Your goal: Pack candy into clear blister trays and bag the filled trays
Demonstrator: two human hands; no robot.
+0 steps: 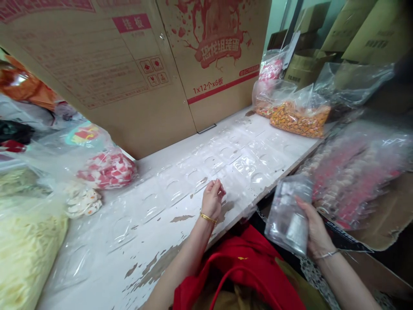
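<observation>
My right hand (316, 230) grips a stack of clear plastic blister shells (285, 215) off the table's near edge, its fingers wrapped around the right side of the stack. Over the white table, my left hand (214, 196) is closed with the fingertips drawn together; whatever they hold, if anything, cannot be made out. Clear blister shells (173, 188) with round hollows lie in rows along the table (155, 241), beyond and to both sides of my left hand. Glare hides some of their edges.
A large printed cardboard box (222, 92) stands along the table's back. Bags of orange pieces (298, 118), red-and-white pieces (108, 168) and cream pieces (29, 258) sit at the ends. At right, an open carton (383, 224) holds plastic-wrapped pink items (348, 181).
</observation>
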